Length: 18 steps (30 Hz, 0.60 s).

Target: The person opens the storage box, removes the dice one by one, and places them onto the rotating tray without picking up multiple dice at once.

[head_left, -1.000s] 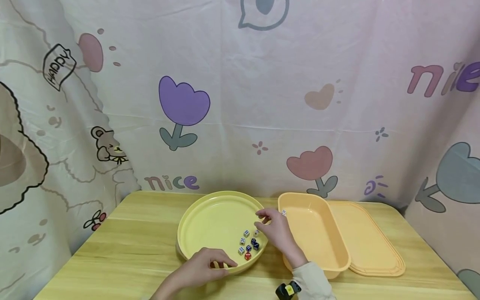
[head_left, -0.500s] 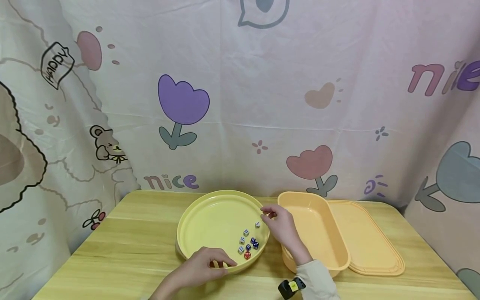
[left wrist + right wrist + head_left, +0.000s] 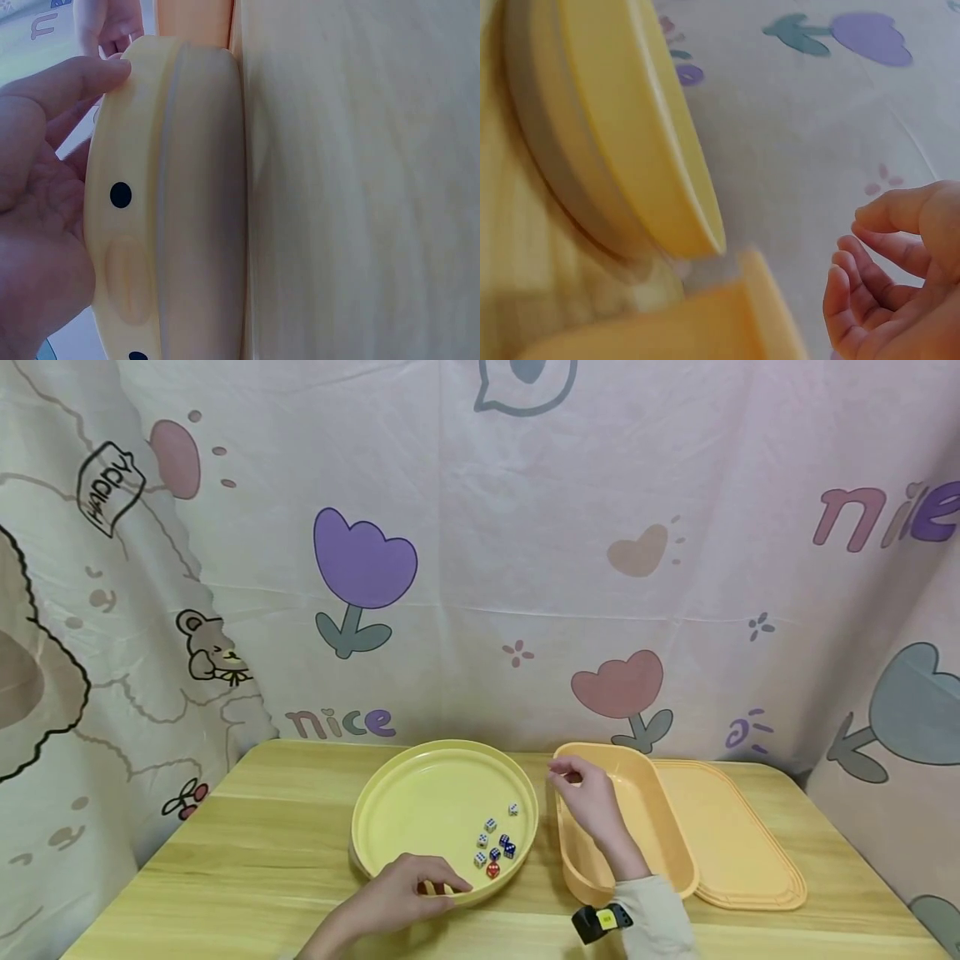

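Note:
In the head view a round yellow tray with a raised rim holds several dice on its right side: white dice, blue dice and one red die. My left hand grips the near rim; the left wrist view shows a fingertip against the outer wall. My right hand is over the left edge of an orange box. Its thumb and index tips meet in the right wrist view, where no die shows between the fingers; whether a small one is hidden there is unclear.
An orange lid lies flat on the wooden table, right of the box and partly behind it. A patterned cloth hangs behind the table and at both sides.
My right hand has moved right, from above the tray's dice to the box's edge. One white die, previously near its fingers, now shows clearly near the rim. My left hand stays on the rim.

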Tool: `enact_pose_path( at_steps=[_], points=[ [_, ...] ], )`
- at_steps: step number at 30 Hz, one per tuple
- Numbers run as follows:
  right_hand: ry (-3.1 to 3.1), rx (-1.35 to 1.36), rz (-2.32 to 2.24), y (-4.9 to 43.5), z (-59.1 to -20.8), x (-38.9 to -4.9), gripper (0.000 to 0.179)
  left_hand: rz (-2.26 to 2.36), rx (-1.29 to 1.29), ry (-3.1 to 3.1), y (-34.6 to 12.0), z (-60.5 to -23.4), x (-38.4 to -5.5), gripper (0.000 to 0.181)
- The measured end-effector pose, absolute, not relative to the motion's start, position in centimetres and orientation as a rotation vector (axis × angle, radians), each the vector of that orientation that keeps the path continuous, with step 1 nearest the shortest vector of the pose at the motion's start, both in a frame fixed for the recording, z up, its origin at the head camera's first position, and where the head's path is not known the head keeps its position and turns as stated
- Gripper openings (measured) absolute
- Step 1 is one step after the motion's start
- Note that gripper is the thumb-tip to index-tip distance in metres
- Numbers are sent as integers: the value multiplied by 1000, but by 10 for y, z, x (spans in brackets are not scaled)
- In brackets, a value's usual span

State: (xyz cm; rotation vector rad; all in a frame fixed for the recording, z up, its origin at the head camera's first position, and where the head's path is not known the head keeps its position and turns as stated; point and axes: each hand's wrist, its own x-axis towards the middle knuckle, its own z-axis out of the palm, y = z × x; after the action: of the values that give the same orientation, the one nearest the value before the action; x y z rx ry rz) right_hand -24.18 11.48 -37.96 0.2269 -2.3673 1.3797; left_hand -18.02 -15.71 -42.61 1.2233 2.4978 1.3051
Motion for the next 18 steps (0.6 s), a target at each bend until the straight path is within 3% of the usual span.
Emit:
enact_pose_path(
  at_steps=[11,18],
  points=[
    [-2483,194,1320,145,-362,-243,17,1329,1219,2453,-157,-421,-179,18],
    [-2537,333,1172,151,-344,-264,15,1324,1189,2467,-158,-420,-179,17]
  ],
)
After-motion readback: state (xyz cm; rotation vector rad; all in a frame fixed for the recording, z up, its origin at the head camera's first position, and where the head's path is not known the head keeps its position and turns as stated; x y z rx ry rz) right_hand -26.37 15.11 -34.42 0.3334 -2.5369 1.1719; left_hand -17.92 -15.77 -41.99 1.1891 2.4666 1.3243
